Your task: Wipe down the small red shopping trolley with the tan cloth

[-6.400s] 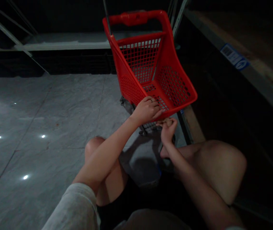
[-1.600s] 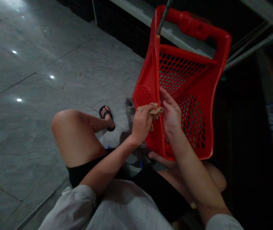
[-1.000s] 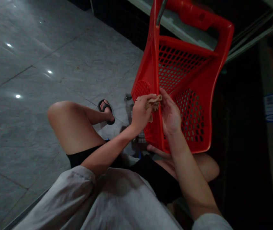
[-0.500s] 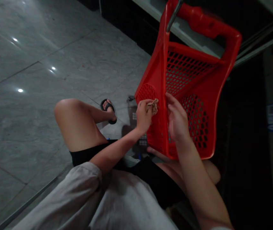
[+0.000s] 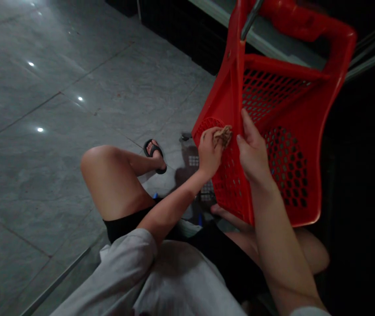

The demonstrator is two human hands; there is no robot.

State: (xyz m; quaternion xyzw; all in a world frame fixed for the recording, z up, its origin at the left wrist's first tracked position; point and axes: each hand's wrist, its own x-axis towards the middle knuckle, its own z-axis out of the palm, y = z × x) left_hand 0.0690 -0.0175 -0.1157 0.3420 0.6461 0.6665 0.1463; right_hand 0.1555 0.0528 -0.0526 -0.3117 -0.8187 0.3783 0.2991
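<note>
A red plastic shopping basket [image 5: 230, 83] with perforated walls stands tilted in front of me, its open side toward the right. My left hand [image 5: 209, 151] is closed around a crumpled brown cloth [image 5: 224, 136], which it presses against the basket's outer left wall. On the inner side of the same wall is my right hand [image 5: 255, 153], its thumb at the rim and its fingers closed on that edge. Some of the right fingers are hidden. A metal bar [image 5: 251, 19] and a thick red handle [image 5: 301, 22] are at the basket's top.
Grey tiled floor [image 5: 58, 145] spreads to the left, with light reflections. My bent knee [image 5: 100, 162] and a sandalled foot [image 5: 155, 154] are beside the basket. Behind it runs a pale shelf edge [image 5: 282, 44]. The right side is very dark.
The basket and both hands appear shifted to the right in view. My right hand has moved higher along the rim, and my left hand with the cloth has moved slightly up the outer wall.
</note>
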